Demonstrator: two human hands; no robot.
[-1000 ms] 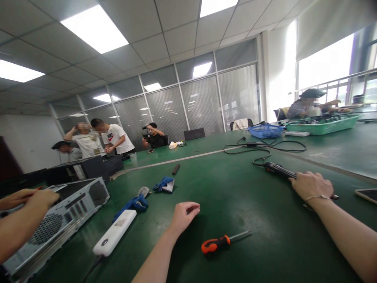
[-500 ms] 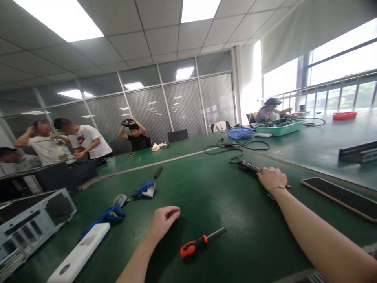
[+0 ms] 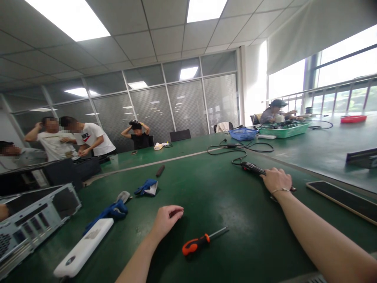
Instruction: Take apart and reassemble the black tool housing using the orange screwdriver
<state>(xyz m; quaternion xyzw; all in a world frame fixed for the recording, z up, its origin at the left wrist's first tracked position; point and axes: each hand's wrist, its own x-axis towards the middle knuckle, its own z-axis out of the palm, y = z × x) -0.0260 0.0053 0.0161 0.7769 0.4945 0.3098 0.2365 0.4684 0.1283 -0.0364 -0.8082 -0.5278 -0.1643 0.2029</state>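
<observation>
My left hand (image 3: 168, 221) rests at the green table (image 3: 203, 188), loosely curved, with a small gap between thumb and fingertips and nothing visible in it. To its right lies a screwdriver (image 3: 196, 244) with an orange and black handle, its metal shaft pointing away to the right. My right hand (image 3: 277, 181) reaches forward, palm down, with its fingers over a long black corded tool (image 3: 252, 168). The far end of this tool and its cable show beyond the hand; its near end barely shows by the wrist. Its exact kind is unclear.
At left are a metal computer case (image 3: 44, 220), a white power strip (image 3: 85, 247) and blue gloves (image 3: 147, 188). A dark flat panel (image 3: 343, 199) lies at right. Blue (image 3: 243, 134) and green baskets (image 3: 290, 130) stand farther back. Several people are around the table.
The view has shifted slightly. The left hand's thumb and fingertips look a little farther apart. The right hand stays on the corded tool. The far person's raised arms have lowered slightly.
</observation>
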